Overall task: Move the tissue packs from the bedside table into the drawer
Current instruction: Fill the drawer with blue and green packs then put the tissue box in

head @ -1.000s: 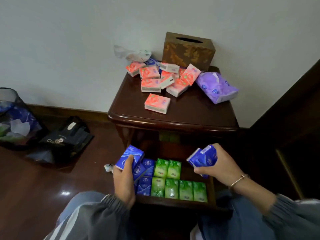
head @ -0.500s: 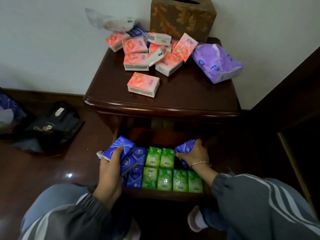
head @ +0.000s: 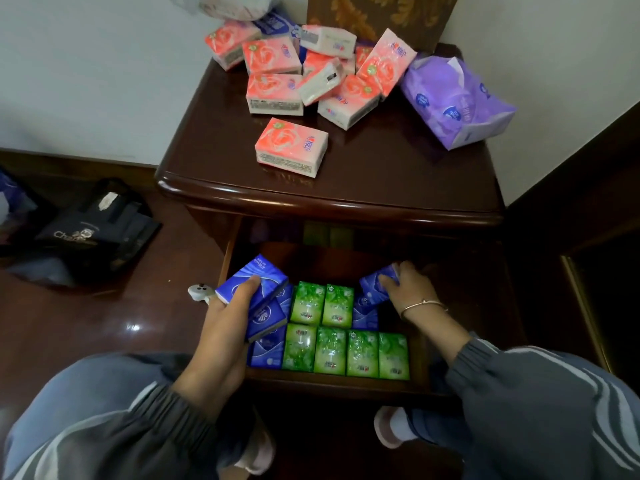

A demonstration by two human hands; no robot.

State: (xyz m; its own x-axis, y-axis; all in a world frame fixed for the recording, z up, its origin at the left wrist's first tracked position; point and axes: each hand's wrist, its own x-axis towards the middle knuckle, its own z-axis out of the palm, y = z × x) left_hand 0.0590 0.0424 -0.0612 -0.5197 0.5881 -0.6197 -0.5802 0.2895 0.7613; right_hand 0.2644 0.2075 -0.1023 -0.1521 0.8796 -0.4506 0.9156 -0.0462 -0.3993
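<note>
The open drawer [head: 346, 388] under the bedside table [head: 346, 206] holds rows of green packs [head: 330, 348] and blue packs [head: 266, 355]. My left hand [head: 227, 327] grips two blue tissue packs [head: 254, 291] above the drawer's left side. My right hand [head: 410, 294] holds another blue pack [head: 375, 285] low at the drawer's back right, beside the green rows. On the tabletop lie several pink packs [head: 292, 147] in a loose pile, one apart near the front.
A large purple tissue pack [head: 453, 102] lies at the table's right, a patterned brown tissue box [head: 381, 15] at the back. A dark bag [head: 93, 233] sits on the floor to the left, a small white object [head: 199, 292] by the drawer's corner.
The view has come closer to the drawer. My right hand has gone from above the drawer's right edge down into its back right with the blue pack. My left hand stays at the left.
</note>
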